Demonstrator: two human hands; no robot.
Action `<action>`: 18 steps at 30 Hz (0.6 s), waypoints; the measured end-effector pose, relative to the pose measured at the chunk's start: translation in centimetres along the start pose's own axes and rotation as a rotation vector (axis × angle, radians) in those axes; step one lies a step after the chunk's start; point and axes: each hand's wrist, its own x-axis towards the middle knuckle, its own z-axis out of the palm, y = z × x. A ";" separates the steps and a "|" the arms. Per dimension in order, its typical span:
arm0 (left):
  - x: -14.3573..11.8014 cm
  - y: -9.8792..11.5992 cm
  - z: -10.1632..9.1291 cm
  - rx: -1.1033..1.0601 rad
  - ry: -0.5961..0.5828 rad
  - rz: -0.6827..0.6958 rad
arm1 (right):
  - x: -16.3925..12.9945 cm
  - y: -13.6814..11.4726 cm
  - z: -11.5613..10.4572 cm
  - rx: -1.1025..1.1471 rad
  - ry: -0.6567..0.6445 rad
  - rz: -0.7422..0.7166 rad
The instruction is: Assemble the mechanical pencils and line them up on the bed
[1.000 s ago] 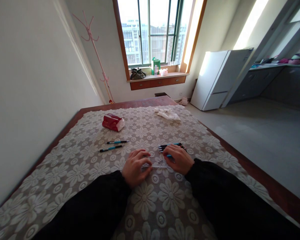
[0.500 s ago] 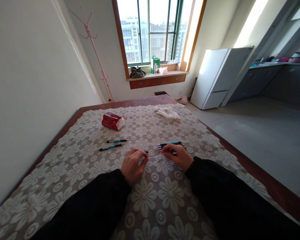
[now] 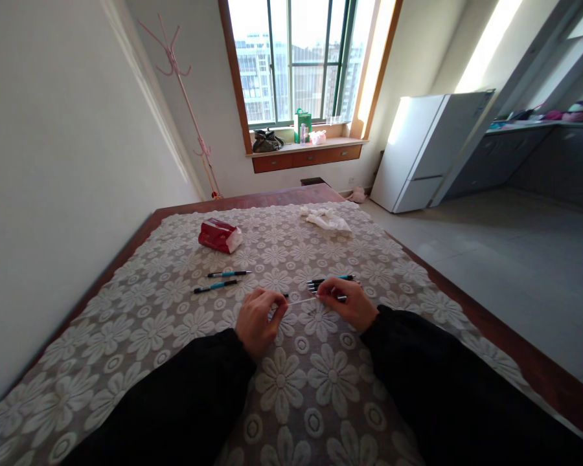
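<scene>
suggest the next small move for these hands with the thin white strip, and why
I'd probably ease the thin white strip toward the clustered pens, with both ends pinched: it runs straight between the fingertips of the left hand and the right hand, and those pens lie side by side just beyond the right hand, so only a short shift seems needed.

The thin white strip looks smooth, its material too fine to tell. The 2 pens at left appear smooth plastic, 1 ending in a metallic tip. The tablecloth is matt cloth, rough with raised flowers; the table is reddish wood (faintly glossy along its far edge). The red packet looks like glossy plastic; the sleeves, matt cloth.
</scene>
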 end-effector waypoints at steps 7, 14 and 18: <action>0.1 0.0 0.0 0.015 -0.017 0.011 | 0.1 -0.2 0.1 -0.054 -0.055 -0.077; 0.0 0.0 -0.1 0.077 -0.054 0.120 | -0.1 -0.4 0.2 -0.127 -0.037 -0.214; 0.0 0.1 -0.1 0.051 -0.055 0.119 | -0.2 -0.5 0.3 -0.131 -0.015 -0.243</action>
